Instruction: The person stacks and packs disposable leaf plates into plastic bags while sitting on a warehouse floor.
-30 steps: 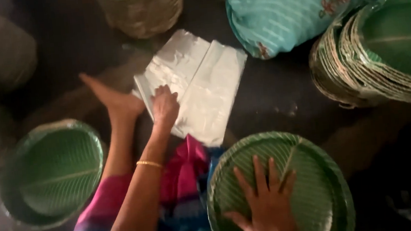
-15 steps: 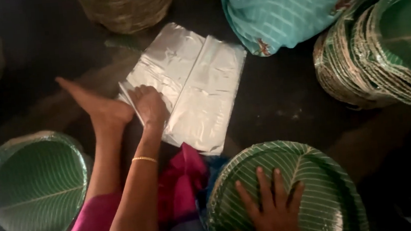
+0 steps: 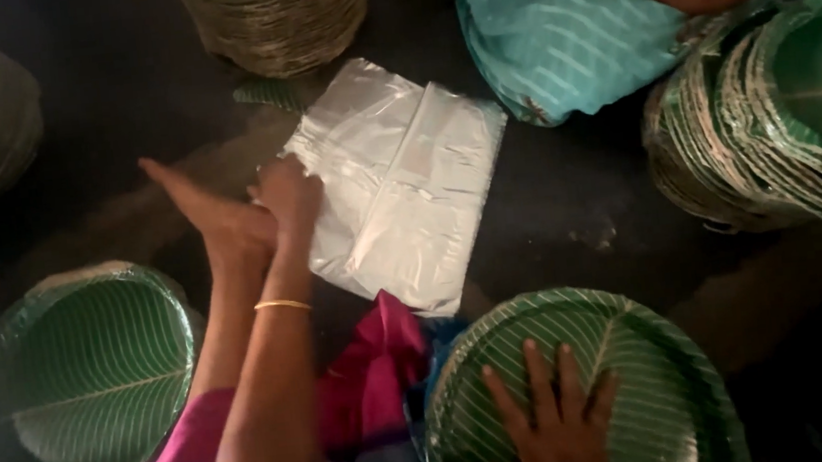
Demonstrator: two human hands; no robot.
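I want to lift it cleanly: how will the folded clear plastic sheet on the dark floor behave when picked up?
The folded clear plastic sheet looks thin and creased, so probably floppy and light. Its glossy surface suggests it may slide. The left hand rests on its edge.

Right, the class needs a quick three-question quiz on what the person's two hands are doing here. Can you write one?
1. True or false: the right hand lies flat on a green leaf-patterned plate.
2. What does the left hand touch? A) a metal spoon B) the clear plastic bags C) a glass bottle
3. Fill in: the left wrist wears a thin gold ____.
Key: 1 true; 2 B; 3 bangle.
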